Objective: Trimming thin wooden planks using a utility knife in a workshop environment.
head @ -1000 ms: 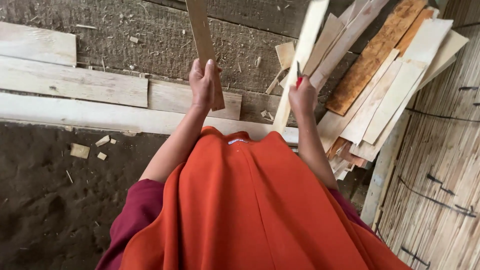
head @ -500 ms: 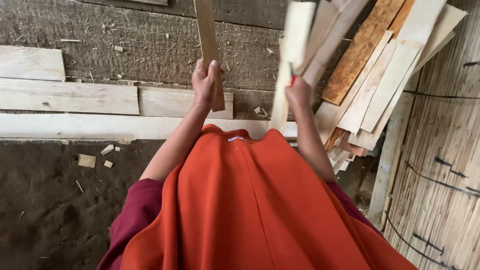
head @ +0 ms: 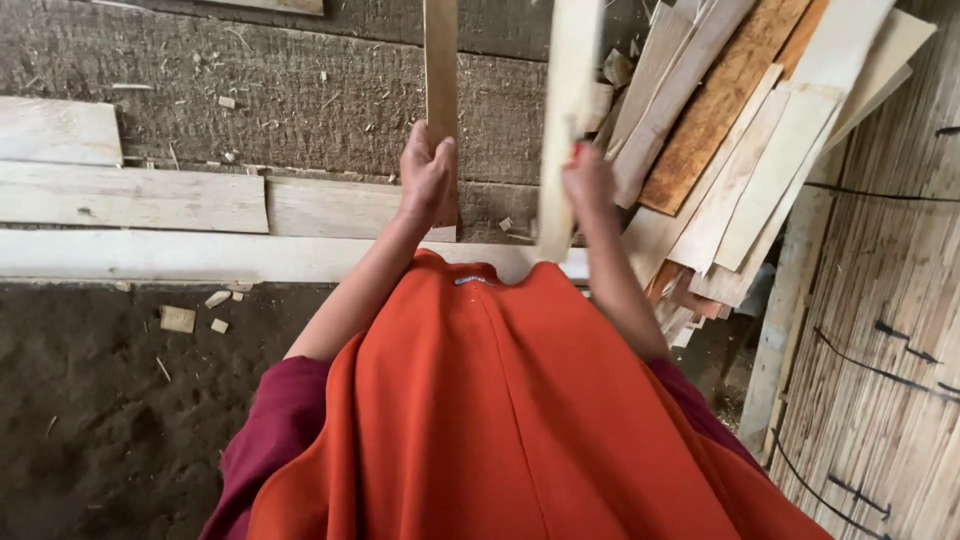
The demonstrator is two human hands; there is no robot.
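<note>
Left hand (head: 428, 175) clamped on narrow brown slat (head: 441, 70), upright. Right hand (head: 590, 180) gripping pale slat (head: 568, 110) beside it. Risk: pale slat looks loosely held; could slip into leaning plank stack (head: 740, 150) and topple it.

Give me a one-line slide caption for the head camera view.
Left hand and right hand each grip a pale upright wooden slat beside stacked planks.

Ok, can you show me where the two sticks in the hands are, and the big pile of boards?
Left-hand wooden strip (head: 441, 60), head view, bare shaft above the hand.
Right-hand wooden strip (head: 570, 90), head view, pale middle face.
Pile of boards (head: 725, 110), head view, the brown board's face.
</note>
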